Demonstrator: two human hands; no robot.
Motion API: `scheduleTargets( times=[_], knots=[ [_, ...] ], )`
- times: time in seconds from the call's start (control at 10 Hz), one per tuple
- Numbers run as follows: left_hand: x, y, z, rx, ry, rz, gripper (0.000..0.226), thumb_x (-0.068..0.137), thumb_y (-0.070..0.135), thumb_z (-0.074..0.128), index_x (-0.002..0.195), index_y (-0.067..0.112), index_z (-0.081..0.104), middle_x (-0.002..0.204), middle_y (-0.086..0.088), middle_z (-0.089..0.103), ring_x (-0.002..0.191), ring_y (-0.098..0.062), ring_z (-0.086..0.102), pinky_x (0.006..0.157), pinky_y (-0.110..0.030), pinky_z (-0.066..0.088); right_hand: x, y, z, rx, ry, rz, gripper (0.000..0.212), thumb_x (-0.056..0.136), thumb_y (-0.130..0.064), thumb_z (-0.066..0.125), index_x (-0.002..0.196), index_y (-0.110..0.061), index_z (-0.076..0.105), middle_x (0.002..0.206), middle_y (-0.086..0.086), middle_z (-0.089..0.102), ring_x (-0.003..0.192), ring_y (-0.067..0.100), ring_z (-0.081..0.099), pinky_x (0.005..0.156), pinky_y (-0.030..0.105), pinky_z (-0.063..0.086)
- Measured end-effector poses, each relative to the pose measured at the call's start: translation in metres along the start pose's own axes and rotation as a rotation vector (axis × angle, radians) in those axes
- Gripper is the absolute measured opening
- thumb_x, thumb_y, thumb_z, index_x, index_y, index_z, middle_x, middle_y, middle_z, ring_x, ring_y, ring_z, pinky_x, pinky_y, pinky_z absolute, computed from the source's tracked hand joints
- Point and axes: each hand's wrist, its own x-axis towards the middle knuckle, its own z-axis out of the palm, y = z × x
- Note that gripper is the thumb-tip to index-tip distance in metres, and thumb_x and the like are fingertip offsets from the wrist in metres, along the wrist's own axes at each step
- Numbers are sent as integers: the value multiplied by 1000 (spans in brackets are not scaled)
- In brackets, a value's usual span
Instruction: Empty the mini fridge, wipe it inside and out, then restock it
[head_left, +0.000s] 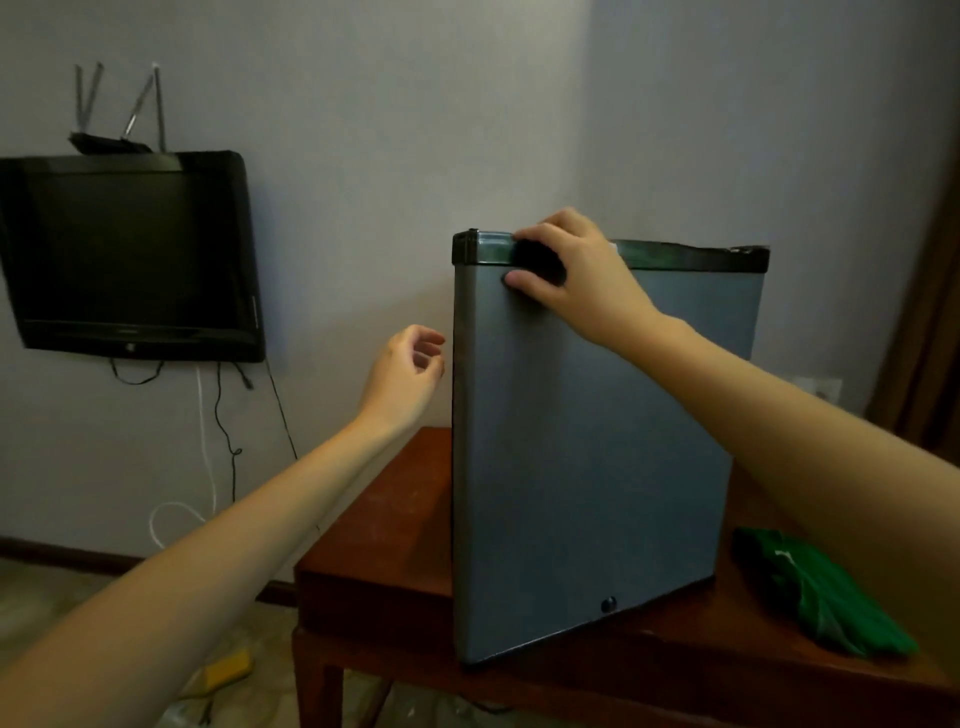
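A grey-blue mini fridge (587, 467) with a black top trim stands on a reddish wooden table (384, 525), its door facing me. My right hand (576, 280) grips the black top edge of the door near its left corner, fingers over the top and thumb on the front. My left hand (410, 369) hovers just left of the fridge's left side, fingers loosely curled, holding nothing. A green cloth (826, 592) lies on the table to the right of the fridge. The fridge's inside is hidden.
A black TV (130, 254) hangs on the wall at left with an antenna device (111, 140) on top and cables (223, 431) dangling below. A yellow object (228, 670) lies on the floor. A brown curtain (930, 364) hangs at the right edge.
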Motion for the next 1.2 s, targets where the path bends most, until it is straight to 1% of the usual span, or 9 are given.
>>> scheduleTargets(
  times=[0.1,0.2,0.3,0.5,0.6,0.8,1.0,1.1,1.2],
  knots=[
    [15,-13,1,47,28,26,12,95,14,52,105,20,53,103,-3,60,91,-14,57,70,-17,44,13,7,21,-15,17,6,44,87,-34,66,125,-13,59,111,9,55,109,25,50,95,27,36],
    [50,-22,5,97,65,54,16,95,15,51,111,17,54,103,-2,59,91,-14,57,76,-24,48,36,23,47,-76,-5,24,41,89,-35,63,124,-16,60,109,8,55,108,25,49,93,33,32],
    [81,-22,9,98,91,91,17,95,13,50,112,14,55,100,-1,60,89,-13,57,77,-27,50,50,34,60,-119,0,29,37,90,-37,61,123,-18,62,107,6,55,106,24,49,90,33,31],
    [182,-17,23,-19,185,141,17,94,7,47,100,16,61,93,1,64,85,-9,60,71,-17,47,87,60,76,-115,-70,2,31,89,-38,62,113,-19,68,98,3,59,95,21,54,79,36,45],
    [218,-15,32,-11,116,111,13,93,11,52,94,19,62,91,3,65,83,-7,60,68,-14,45,104,73,81,-62,-163,16,31,89,-34,63,114,-17,67,97,0,58,90,15,52,78,28,44],
    [243,-11,42,81,-53,94,12,91,14,54,90,24,61,85,9,61,81,-9,59,69,-27,50,118,84,95,-69,-244,101,23,85,-25,69,102,-9,70,91,5,60,88,23,56,75,33,47],
    [261,10,50,279,-199,201,11,91,12,54,97,19,61,90,8,58,85,-9,56,74,-25,47,122,79,95,-38,-298,176,17,77,-20,77,88,-11,68,84,2,59,79,20,56,69,33,50],
    [271,27,52,317,-241,233,12,91,13,54,98,18,62,91,7,59,87,-10,56,74,-24,47,126,76,89,12,-376,172,16,83,-21,71,94,-10,67,89,3,60,84,20,55,74,35,51],
    [298,58,59,343,-320,203,15,91,15,53,103,17,61,93,5,61,90,-13,57,78,-30,47,141,88,67,103,-498,326,28,94,-30,56,115,-11,61,103,4,59,98,19,51,85,30,42]
  ],
)
